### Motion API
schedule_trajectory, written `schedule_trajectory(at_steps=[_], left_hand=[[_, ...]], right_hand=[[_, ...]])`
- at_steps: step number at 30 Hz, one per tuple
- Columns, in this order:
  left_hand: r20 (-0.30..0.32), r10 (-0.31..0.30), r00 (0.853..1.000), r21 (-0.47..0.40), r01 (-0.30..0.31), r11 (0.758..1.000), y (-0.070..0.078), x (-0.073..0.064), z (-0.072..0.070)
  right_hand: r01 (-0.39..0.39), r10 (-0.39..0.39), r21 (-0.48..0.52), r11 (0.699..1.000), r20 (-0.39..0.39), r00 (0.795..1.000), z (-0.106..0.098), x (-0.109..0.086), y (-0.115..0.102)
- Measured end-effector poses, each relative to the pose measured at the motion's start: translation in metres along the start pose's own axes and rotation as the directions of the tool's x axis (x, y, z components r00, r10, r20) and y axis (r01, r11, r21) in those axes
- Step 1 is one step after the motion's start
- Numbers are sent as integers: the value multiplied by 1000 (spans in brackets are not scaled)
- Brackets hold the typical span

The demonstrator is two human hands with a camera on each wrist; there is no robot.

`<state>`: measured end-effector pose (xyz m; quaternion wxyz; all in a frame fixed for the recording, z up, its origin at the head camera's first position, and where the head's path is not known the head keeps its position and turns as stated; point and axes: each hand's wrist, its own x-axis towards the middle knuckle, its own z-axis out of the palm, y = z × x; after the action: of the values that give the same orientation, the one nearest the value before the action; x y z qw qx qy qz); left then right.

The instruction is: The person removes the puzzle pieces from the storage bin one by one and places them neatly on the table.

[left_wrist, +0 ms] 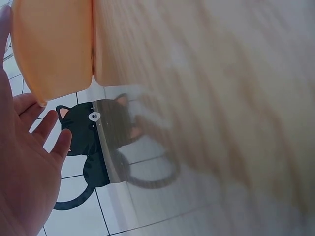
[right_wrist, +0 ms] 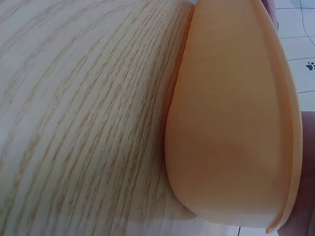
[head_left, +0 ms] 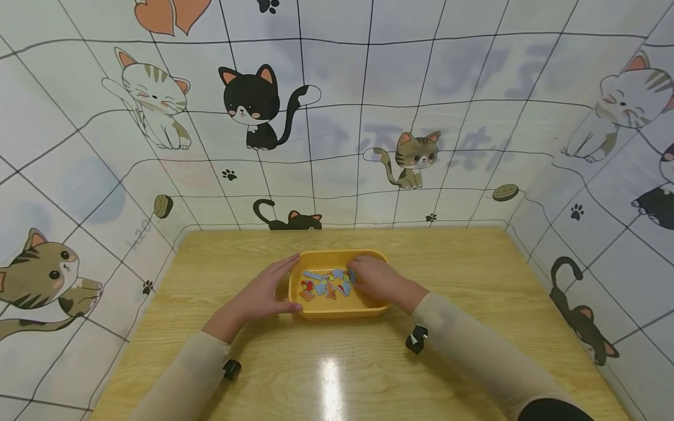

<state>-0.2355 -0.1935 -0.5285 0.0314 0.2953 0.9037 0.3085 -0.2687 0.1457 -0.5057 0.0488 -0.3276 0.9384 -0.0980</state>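
Observation:
A yellow plastic tray point(head_left: 337, 313) stands on the wooden table, with several small flat cut-out pieces point(head_left: 330, 289) in blue, orange and red on its floor. My left hand point(head_left: 263, 289) spans the tray's left end, its thumb by the front corner and its fingers at the back corner. In the left wrist view the fingers of the left hand point(left_wrist: 29, 142) are spread, and one fingertip meets the tray's rim. My right hand point(head_left: 376, 280) reaches over the right rim into the tray, fingers down beside a blue piece. Whether it pinches a piece is hidden.
The wooden table point(head_left: 253, 362) reaches back to a wall sheet point(head_left: 337, 134) printed with cats and grid lines. Similar sheets rise at the left and right. A small black device point(head_left: 416, 340) is at the right wrist, another point(head_left: 231, 369) at the left.

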Motion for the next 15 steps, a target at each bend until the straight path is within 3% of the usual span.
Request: schedule_trajectory(at_steps=[15], left_hand=[[6,-14,1000,-2,14,1000,-3,0,2]], right_hand=[[-16,15,42,999,13,1000,4,1,3]])
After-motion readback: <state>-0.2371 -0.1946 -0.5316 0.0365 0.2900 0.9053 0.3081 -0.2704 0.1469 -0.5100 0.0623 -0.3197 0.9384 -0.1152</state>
